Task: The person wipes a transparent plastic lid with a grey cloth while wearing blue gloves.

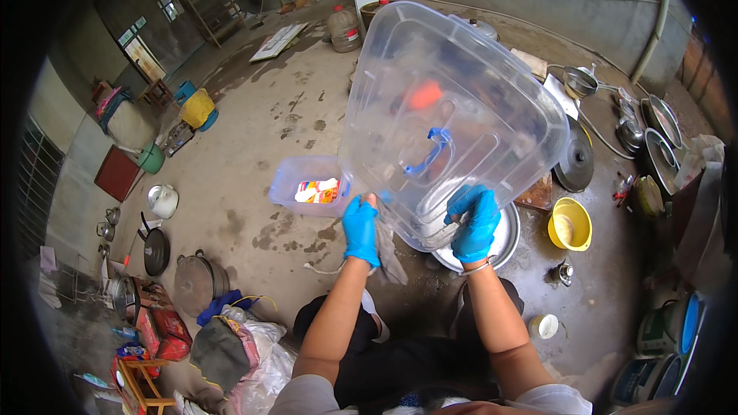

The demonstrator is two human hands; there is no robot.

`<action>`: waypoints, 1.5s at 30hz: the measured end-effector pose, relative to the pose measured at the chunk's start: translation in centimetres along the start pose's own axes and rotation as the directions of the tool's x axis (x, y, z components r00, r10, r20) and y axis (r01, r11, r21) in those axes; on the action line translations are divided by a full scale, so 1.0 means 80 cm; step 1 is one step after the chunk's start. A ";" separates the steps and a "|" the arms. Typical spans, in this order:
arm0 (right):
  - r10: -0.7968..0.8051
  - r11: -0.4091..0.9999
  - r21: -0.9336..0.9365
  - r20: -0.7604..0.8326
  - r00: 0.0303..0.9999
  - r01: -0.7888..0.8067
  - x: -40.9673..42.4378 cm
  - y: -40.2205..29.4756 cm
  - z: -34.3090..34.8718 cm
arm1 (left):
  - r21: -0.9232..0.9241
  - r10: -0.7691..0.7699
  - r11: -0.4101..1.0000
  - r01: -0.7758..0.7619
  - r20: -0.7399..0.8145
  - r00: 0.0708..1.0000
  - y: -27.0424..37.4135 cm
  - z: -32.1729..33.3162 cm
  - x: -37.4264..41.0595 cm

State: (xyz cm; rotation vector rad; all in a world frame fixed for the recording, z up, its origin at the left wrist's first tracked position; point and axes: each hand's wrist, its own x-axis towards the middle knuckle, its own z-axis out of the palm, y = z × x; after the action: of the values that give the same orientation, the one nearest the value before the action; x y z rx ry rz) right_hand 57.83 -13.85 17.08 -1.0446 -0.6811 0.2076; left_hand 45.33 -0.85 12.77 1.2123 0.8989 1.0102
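Observation:
A large clear plastic storage-box lid [398, 69], ribbed and with a blue handle, is raised and tilted in front of me. My left hand [361, 231], in a blue glove, grips its near left corner. A grey cloth [392, 256] hangs beside that hand; whether the fingers also hold it is unclear. My right hand [474, 223], gloved in blue too, is closed on the lid's near edge. Beneath it, partly hidden, a metal basin [508, 236] stands on the floor. Left of the lid is a clear plastic box [282, 184] with a colourful packet [317, 191] inside.
A yellow plastic basin [569, 223], a small metal pot [561, 272] and a white tub [543, 326] stand on wet concrete at right. Further right lie pot lids and pans. A black frying pan [156, 251], a large lidded pot [199, 282] and plastic bags [268, 351] are at left.

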 end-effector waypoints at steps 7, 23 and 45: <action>0.049 0.999 0.004 -0.104 0.993 -0.048 -0.004 0.011 0.000 | -0.233 -0.546 0.731 0.641 0.365 0.755 0.002 0.014 -0.028; 0.335 0.929 0.147 0.050 0.941 -0.339 0.084 -0.032 -0.099 | 0.239 0.307 0.924 -0.298 0.003 0.952 0.039 -0.090 0.047; 0.306 0.952 -0.021 0.097 0.947 -0.305 0.064 -0.018 -0.079 | 0.229 0.259 0.941 -0.251 -0.005 0.966 0.050 -0.103 0.047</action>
State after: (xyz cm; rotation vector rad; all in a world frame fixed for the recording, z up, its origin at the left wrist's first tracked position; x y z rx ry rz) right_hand 65.43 -16.75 18.45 -1.1490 -0.6063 0.5303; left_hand 38.22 5.48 15.51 1.5382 0.9187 1.1611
